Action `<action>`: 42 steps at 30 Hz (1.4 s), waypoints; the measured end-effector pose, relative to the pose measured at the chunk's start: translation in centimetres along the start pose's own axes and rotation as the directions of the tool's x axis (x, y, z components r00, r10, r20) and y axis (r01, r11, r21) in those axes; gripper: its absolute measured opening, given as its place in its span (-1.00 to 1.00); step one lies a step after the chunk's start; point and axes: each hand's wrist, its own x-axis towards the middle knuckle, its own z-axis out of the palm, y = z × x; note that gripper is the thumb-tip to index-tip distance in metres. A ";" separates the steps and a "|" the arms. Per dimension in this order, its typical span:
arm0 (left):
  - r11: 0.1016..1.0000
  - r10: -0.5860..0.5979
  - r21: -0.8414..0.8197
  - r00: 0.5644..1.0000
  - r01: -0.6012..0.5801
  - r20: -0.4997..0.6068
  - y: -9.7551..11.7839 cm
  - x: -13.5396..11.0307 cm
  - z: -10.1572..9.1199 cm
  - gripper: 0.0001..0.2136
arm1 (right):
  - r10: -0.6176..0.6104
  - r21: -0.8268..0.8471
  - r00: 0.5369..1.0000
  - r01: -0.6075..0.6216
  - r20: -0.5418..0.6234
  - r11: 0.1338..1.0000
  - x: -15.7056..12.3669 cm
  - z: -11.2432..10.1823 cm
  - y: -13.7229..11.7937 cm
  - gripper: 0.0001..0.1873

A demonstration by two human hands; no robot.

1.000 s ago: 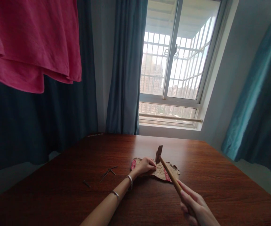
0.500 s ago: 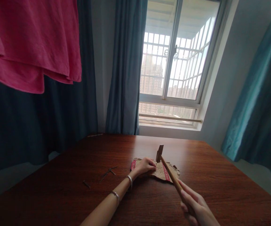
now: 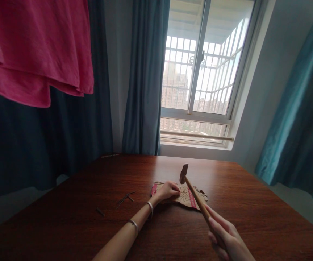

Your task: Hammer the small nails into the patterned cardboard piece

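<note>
A tan perforated piece (image 3: 185,195) with red patterned edges lies flat on the wooden table (image 3: 134,224). My left hand (image 3: 168,190) rests on its left part, fingers pinched together at a spot under the hammer; what they pinch is too small to make out. My right hand (image 3: 227,237) is wrapped round the wooden handle of a small hammer (image 3: 193,192). The hammer's head (image 3: 184,173) is raised a little above the piece, just right of my left fingertips.
Several thin dark metal pins or tools (image 3: 125,198) lie on the table to the left, with one more (image 3: 100,211) nearer the left edge. A pink cloth (image 3: 37,50) hangs at upper left. Blue curtains flank the window (image 3: 200,72) behind the table.
The hammer head has risen slightly from just above the piece. My left hand has stayed in place on the piece.
</note>
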 end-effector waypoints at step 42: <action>0.996 0.051 0.075 0.998 -0.049 -0.035 0.2 -0.3 0.3 -0.76 | 0.005 -0.078 1.000 -0.006 -0.003 0.997 0.9 -4.1 0.5 -0.30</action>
